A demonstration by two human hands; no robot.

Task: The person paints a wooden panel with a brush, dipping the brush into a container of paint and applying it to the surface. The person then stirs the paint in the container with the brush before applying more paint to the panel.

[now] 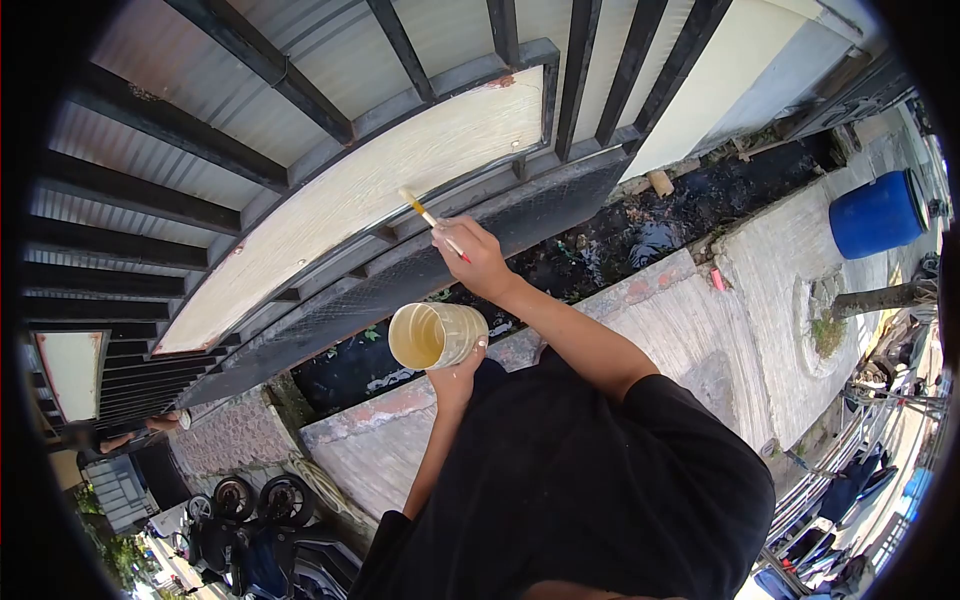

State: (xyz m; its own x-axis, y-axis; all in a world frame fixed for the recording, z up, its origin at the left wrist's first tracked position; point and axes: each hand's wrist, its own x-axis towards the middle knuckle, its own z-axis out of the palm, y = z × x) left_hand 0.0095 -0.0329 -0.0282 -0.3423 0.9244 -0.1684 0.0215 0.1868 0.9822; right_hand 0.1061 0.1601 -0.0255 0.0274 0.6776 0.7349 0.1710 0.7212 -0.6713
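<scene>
My right hand (474,260) is closed round the handle of a slim paintbrush (429,217). The bristles meet the lower part of a long cream panel (350,185), set in a dark metal frame with upright bars. Rust-brown patches show at the panel's ends. Below the brush, my left hand (456,375) grips a cream plastic tub (465,332) from beneath and the side. Yellowish liquid (426,338) lies inside the tub, which is tilted toward the camera. Most of the left fingers are hidden behind the tub.
A ditch of dark water (660,235) runs between the fence and the concrete walkway (640,325). At the right stands a blue barrel (878,215) near a tree trunk (885,300). Motorcycles (270,540) are parked at lower left. Another person's legs (140,435) show at far left.
</scene>
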